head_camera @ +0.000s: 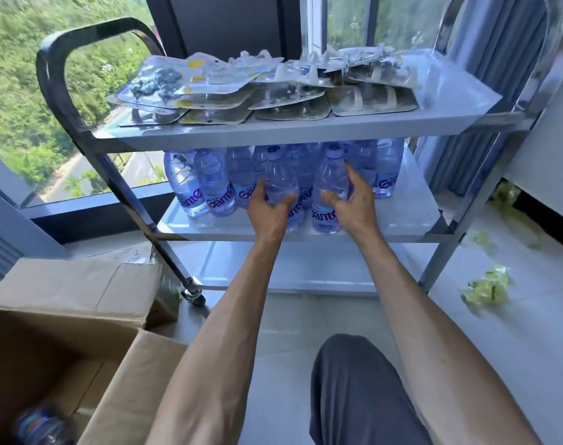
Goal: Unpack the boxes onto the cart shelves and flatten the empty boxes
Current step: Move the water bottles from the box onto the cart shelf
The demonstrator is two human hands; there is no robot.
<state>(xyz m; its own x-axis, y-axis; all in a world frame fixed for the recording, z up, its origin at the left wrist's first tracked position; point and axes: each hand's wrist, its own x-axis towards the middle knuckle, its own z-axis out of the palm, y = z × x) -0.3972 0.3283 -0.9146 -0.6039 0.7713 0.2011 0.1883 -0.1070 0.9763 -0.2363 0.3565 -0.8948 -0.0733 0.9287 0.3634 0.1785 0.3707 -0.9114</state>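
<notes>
Knee: a bent knee [363, 390] in dark grey cloth sits lowest and closest, between the two outstretched forearms.
Left hand: the left hand [269, 208] wraps a front-row water bottle [281, 187] on the cart's middle shelf [412, 216], thumb across its front.
Right hand: the right hand [352, 200] grasps the neighbouring bottle [330, 191], fingers round its right side; both bottles stand upright at the shelf's front edge.
Other bottles: a packed group of bottles [209, 184] stands behind and to the left, just beside the held pair.
Top shelf: overlapping blister packs [241, 88] cover the top shelf [273, 133], which overhangs the bottle caps.
Bottom shelf: bottom shelf [273, 271] sits low behind the arms.
Box: an open cardboard box [65, 316] stands left of the cart, one blurred bottle [42, 425] inside.
Floor: crumpled greenish wrap [485, 287] lies to the right.
</notes>
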